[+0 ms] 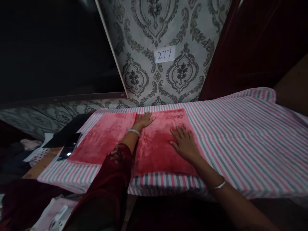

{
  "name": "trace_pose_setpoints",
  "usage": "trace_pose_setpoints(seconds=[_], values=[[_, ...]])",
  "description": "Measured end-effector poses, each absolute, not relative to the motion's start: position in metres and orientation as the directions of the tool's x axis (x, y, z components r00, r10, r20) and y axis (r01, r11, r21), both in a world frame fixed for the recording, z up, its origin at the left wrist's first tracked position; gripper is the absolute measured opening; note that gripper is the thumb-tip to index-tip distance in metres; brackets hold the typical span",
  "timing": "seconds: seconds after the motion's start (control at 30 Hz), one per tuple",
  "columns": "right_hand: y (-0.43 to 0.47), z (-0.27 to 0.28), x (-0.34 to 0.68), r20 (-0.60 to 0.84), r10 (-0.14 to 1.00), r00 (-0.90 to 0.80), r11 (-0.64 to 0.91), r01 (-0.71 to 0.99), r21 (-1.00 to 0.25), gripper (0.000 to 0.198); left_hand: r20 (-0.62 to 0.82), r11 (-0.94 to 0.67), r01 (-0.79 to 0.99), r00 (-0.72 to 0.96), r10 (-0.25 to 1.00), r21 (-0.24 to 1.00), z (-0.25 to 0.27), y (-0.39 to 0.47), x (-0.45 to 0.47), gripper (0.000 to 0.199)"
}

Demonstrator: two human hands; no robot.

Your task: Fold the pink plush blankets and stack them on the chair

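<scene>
Two plush red cloth pieces lie flat and side by side on a striped sheet (pixel 235 138). My left hand (pixel 145 120) rests with fingers spread on the upper left part of the right red cloth (pixel 158 150), close to where the two pieces meet. Near that cloth's right edge, my right hand (pixel 184 141) lies flat with its fingers apart. The left red cloth (pixel 103 134) is partly covered by my left forearm. Neither hand is gripping anything.
A phone (pixel 69 147) with a bright spot on it lies beside the left cloth. A large dark screen (pixel 55 48) stands at the back left. On the patterned wall hangs a paper marked 277 (pixel 165 54). Folded fabric (pixel 57 213) sits at lower left.
</scene>
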State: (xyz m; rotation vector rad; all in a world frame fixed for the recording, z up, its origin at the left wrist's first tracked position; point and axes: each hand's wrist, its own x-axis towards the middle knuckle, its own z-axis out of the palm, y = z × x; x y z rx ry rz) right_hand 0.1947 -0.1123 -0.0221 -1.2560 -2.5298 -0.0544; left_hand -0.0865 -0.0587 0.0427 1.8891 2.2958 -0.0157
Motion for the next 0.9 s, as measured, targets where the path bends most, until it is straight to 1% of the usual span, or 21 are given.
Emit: trace_pose_setpoints(seconds=[0.07,0.13,0.27,0.37,0.53,0.6,0.67,0.7,0.73,0.8,0.9], values=[[-0.113,-0.021,0.196,0.294,0.767,-0.570,0.618,0.780,-0.101,0.059,-0.135,0.226,0.970,-0.213,0.968,0.091,0.051,-0.061,-0.082,0.073],[-0.113,-0.020,0.197,0.289,0.768,-0.571,0.617,0.780,-0.100,0.059,-0.094,0.221,0.972,-0.213,0.972,0.081,0.055,-0.071,-0.075,0.076],[-0.113,-0.020,0.197,0.291,0.765,-0.575,0.624,0.774,-0.112,0.060,0.015,0.059,0.998,-0.060,0.998,0.031,0.046,-0.113,-0.057,0.076],[-0.112,-0.022,0.197,0.295,0.761,-0.577,0.630,0.766,-0.127,0.060,-0.003,0.035,0.999,-0.035,0.999,0.026,0.028,-0.145,-0.044,0.079],[-0.111,-0.027,0.196,0.318,0.755,-0.574,0.633,0.764,-0.123,0.060,-0.020,0.060,0.992,-0.058,0.998,0.115,0.015,-0.155,-0.042,0.080],[-0.110,-0.031,0.197,0.344,0.741,-0.576,0.641,0.760,-0.108,0.059,-0.047,0.036,0.980,-0.027,0.999,0.198,0.021,-0.150,-0.051,0.076],[-0.109,-0.034,0.198,0.365,0.728,-0.580,0.649,0.754,-0.095,0.059,-0.039,0.015,0.953,-0.004,0.999,0.302,0.032,-0.148,-0.070,0.069],[-0.108,-0.036,0.198,0.371,0.723,-0.583,0.653,0.752,-0.091,0.059,-0.010,0.036,0.941,-0.035,0.999,0.336,0.038,-0.149,-0.083,0.065],[-0.107,-0.037,0.199,0.374,0.719,-0.586,0.656,0.749,-0.087,0.059,0.026,0.088,0.932,-0.103,0.994,0.351,0.044,-0.153,-0.100,0.061],[-0.106,-0.040,0.200,0.376,0.712,-0.593,0.662,0.745,-0.079,0.060,0.078,0.266,0.904,-0.308,0.948,0.336,0.056,-0.170,-0.138,0.058],[-0.104,-0.045,0.200,0.390,0.700,-0.598,0.669,0.740,-0.066,0.061,0.078,0.528,0.801,-0.568,0.820,0.282,0.069,-0.209,-0.199,0.059]])
